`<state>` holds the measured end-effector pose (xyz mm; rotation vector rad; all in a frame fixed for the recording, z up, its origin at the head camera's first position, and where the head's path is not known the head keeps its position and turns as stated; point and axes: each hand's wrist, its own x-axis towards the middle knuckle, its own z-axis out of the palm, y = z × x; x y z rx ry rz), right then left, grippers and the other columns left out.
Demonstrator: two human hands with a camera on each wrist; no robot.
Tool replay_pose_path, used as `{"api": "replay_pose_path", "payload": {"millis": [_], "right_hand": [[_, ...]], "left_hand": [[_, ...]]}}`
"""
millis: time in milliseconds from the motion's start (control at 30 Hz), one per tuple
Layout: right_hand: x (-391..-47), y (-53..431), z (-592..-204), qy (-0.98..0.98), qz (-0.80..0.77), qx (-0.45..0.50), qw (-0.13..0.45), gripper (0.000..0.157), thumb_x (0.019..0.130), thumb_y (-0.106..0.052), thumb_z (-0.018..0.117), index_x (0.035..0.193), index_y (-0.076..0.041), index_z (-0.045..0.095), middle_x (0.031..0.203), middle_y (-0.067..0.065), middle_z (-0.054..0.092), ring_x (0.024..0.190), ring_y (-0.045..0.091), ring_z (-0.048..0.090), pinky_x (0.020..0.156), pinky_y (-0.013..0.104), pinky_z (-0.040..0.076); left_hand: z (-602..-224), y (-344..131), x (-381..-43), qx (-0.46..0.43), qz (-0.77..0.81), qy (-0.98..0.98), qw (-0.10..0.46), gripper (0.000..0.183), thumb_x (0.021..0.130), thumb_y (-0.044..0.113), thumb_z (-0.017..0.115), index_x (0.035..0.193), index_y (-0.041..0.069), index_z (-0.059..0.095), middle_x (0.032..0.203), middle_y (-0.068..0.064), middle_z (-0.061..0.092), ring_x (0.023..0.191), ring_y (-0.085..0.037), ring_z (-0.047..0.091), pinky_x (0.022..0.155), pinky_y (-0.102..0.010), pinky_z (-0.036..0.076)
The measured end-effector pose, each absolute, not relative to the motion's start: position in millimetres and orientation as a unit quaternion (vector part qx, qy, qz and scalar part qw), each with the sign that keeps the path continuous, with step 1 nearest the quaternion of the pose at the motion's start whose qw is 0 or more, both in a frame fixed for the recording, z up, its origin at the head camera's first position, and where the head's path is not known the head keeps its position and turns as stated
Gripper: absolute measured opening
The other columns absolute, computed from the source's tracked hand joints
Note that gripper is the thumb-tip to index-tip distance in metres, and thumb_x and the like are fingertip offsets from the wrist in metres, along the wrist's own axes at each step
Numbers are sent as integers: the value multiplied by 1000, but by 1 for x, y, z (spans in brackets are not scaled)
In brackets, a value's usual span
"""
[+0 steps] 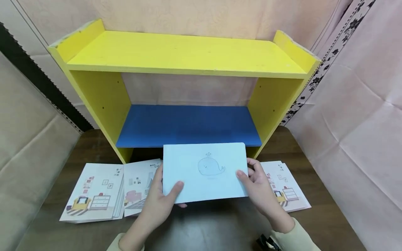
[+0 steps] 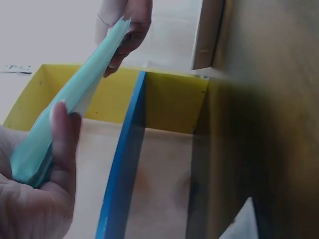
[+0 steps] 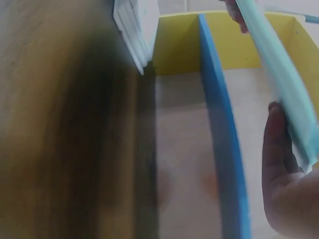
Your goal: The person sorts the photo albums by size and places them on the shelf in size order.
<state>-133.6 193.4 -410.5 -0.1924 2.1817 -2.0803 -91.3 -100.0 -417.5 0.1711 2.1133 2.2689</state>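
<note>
Both hands hold a light-blue booklet [image 1: 194, 174] with a small whale drawing on its cover, raised above the table in front of the shelf. My left hand [image 1: 161, 198] grips its left edge, thumb on the cover and fingers behind. On the right edge, my right hand [image 1: 259, 184] pinches it the same way. Seen nearly edge-on in the left wrist view, the booklet [image 2: 75, 94] slants between the left thumb and palm. The right wrist view shows the booklet [image 3: 284, 79] with the right hand [image 3: 286, 174] at its near end.
A yellow shelf unit [image 1: 188, 52] with a blue lower board [image 1: 188, 123] stands on the dark wooden table [image 1: 213, 226]. White illustrated booklets lie in a stack [image 1: 94, 191] at left, beside another booklet [image 1: 138, 184], and a further pile [image 1: 284, 186] at right. Pale cloth [image 1: 355, 139] hangs around.
</note>
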Motion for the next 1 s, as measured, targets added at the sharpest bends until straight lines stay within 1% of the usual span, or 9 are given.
{"api": "replay_pose_path", "payload": {"millis": [133, 233, 300, 400, 533, 633, 700, 867, 1000], "right_hand": [[-129, 188, -402, 727, -670, -143, 45, 63, 96, -14, 61, 146, -18, 22, 126, 16, 59, 97, 30, 68, 74, 42, 58], [-125, 183, -393, 734, -649, -191, 65, 88, 91, -7, 67, 153, -29, 8, 127, 16, 56, 95, 30, 67, 71, 44, 58], [-121, 179, -383, 745, -629, -207, 80, 104, 87, -4, 72, 153, -36, -1, 128, 15, 53, 93, 29, 67, 67, 45, 58], [-118, 176, -366, 757, -610, -216, 91, 116, 83, 2, 74, 152, -39, -8, 132, 15, 49, 96, 26, 66, 65, 45, 58], [-120, 174, -347, 753, -607, -244, 71, 117, 81, 12, 71, 153, -32, -10, 132, 18, 50, 104, 26, 64, 66, 43, 58], [-125, 174, -337, 744, -611, -269, 37, 113, 82, 15, 67, 154, -28, -8, 128, 21, 53, 103, 26, 64, 66, 41, 58], [-129, 173, -333, 734, -620, -279, 13, 109, 83, 16, 66, 155, -27, -5, 127, 20, 54, 102, 26, 63, 66, 38, 58], [-140, 171, -328, 704, -646, -293, -35, 104, 83, 19, 62, 155, -27, 2, 138, 16, 47, 112, 32, 58, 75, 36, 57], [-144, 169, -326, 694, -651, -299, -67, 102, 84, 20, 60, 155, -27, 4, 144, 14, 43, 121, 33, 54, 85, 37, 55]], "left_hand": [[-410, -107, -93, 82, 720, 688, -37, 68, 97, 17, 61, 149, 36, 22, 120, -12, 51, 81, -30, 66, 52, -45, 57], [-403, -114, -94, 103, 712, 692, -56, 71, 98, 13, 58, 152, 34, 17, 120, -13, 50, 79, -29, 66, 52, -44, 57], [-399, -119, -95, 111, 699, 703, -70, 72, 98, 12, 57, 153, 33, 15, 122, -12, 51, 81, -27, 67, 56, -42, 58], [-388, -123, -98, 117, 680, 718, -92, 73, 98, 11, 58, 153, 31, 15, 122, -10, 52, 85, -24, 67, 61, -40, 59], [-360, -122, -103, 125, 676, 718, -110, 76, 96, 9, 60, 153, 32, 15, 122, -9, 51, 84, -24, 66, 56, -41, 58], [-337, -119, -108, 142, 673, 714, -132, 77, 96, 5, 60, 154, 32, 17, 123, -9, 50, 83, -25, 66, 51, -42, 57], [-326, -117, -111, 153, 673, 706, -157, 76, 95, 2, 59, 153, 30, 20, 125, -10, 50, 87, -25, 66, 53, -42, 58], [-318, -117, -121, 194, 690, 666, -209, 74, 92, -9, 56, 152, 22, 27, 136, -11, 47, 103, -29, 60, 66, -36, 59], [-320, -118, -124, 240, 698, 646, -192, 82, 91, -16, 51, 155, 22, 16, 150, -8, 31, 118, -32, 50, 84, -34, 55]]}}
